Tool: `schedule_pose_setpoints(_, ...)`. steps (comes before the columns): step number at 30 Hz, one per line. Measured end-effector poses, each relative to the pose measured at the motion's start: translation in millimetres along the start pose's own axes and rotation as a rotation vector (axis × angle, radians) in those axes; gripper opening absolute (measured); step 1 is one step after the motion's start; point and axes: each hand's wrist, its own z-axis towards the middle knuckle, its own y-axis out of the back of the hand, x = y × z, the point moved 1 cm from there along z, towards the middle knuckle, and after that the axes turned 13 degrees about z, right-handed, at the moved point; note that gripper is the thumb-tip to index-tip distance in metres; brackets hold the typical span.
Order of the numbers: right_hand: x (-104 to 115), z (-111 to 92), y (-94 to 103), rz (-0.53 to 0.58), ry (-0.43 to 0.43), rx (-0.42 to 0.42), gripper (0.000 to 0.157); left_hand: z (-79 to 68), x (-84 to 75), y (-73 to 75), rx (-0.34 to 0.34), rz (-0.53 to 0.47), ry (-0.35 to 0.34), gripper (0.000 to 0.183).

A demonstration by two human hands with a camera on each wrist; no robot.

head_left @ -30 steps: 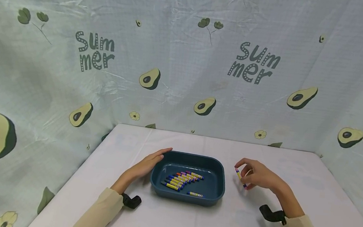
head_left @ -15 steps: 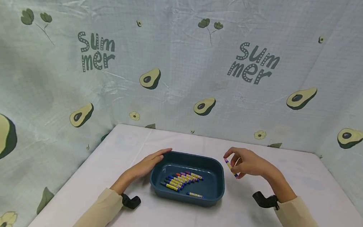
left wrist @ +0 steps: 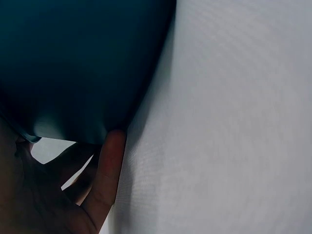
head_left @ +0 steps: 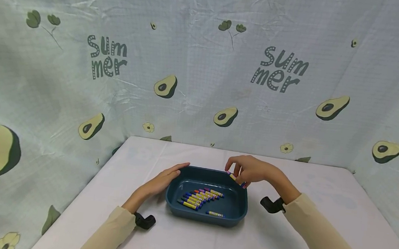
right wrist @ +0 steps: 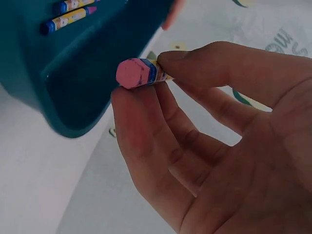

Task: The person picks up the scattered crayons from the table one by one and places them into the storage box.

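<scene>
A dark teal tray (head_left: 205,219) with raised walls stands on the table. In it several yellow-wrapped crayons (head_left: 196,198) lie in a slanting row, and one more crayon (head_left: 215,213) lies apart near the front wall. My right hand (head_left: 252,169) pinches a pink-ended crayon (right wrist: 134,73) between thumb and fingers, above the tray's back right corner. My left hand (head_left: 159,182) rests along the tray's left side with fingers extended; in the left wrist view its fingers (left wrist: 111,165) touch the outer wall.
A pale cloth covers the table (head_left: 175,241). Behind hangs a light curtain (head_left: 197,69) printed with avocados and lettering. Each wrist wears a black camera mount, such as the right mount (head_left: 271,205).
My right hand has moved left with the pink-ended crayon, from beside the tray to over its back right corner. The left hand and tray have stayed in place.
</scene>
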Motion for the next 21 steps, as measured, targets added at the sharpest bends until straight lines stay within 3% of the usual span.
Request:
schedule_pose_setpoints(14, 18.3, 49.1, -27.3, -0.142, -0.002, 0.239, 0.04, 0.5, 0.3, 1.0, 0.006, -0.021, 0.016, 0.049)
schedule_pose_setpoints(21, 21.7, 63.6, -42.4, -0.141, -0.075, 0.357, 0.039, 0.5, 1.5, 1.4, 0.008, -0.013, 0.02, 0.049)
